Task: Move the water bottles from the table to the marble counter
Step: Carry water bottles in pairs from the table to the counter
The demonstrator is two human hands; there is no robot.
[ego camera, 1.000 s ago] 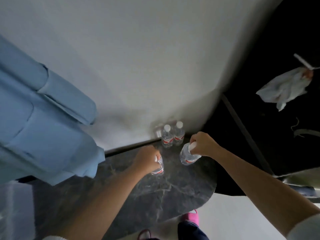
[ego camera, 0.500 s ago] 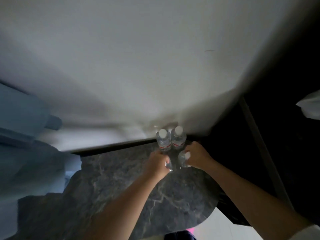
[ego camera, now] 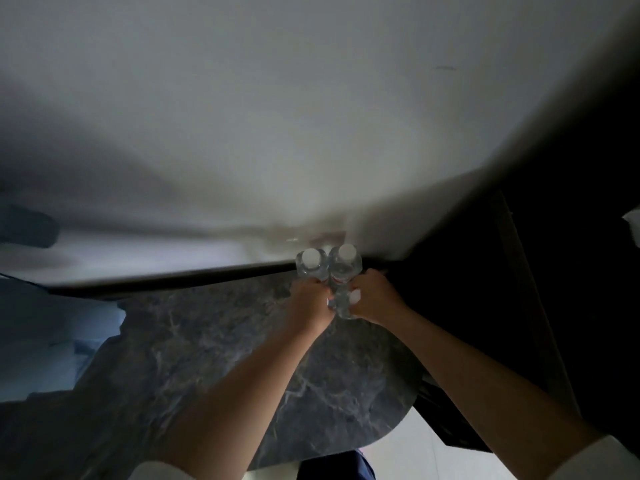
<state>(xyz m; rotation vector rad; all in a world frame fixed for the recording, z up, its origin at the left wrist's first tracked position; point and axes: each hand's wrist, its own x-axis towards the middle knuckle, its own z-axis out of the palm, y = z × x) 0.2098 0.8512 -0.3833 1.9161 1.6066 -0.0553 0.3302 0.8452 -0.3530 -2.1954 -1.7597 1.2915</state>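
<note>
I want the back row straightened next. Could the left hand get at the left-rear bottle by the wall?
Probably yes: the left hand is right beside the left-rear bottle, with nothing between them, but it already grips a bottle, mostly hidden, which it would have to release first.

Dim room: pale wall [ego camera: 311,116], black panel [ego camera: 571,271] at right.

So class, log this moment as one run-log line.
left hand: grips bottle | right hand: grips bottle | two bottles standing by wall | marble counter

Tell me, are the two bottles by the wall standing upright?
Upright: both bottles show white caps pointing up at the camera.
</note>
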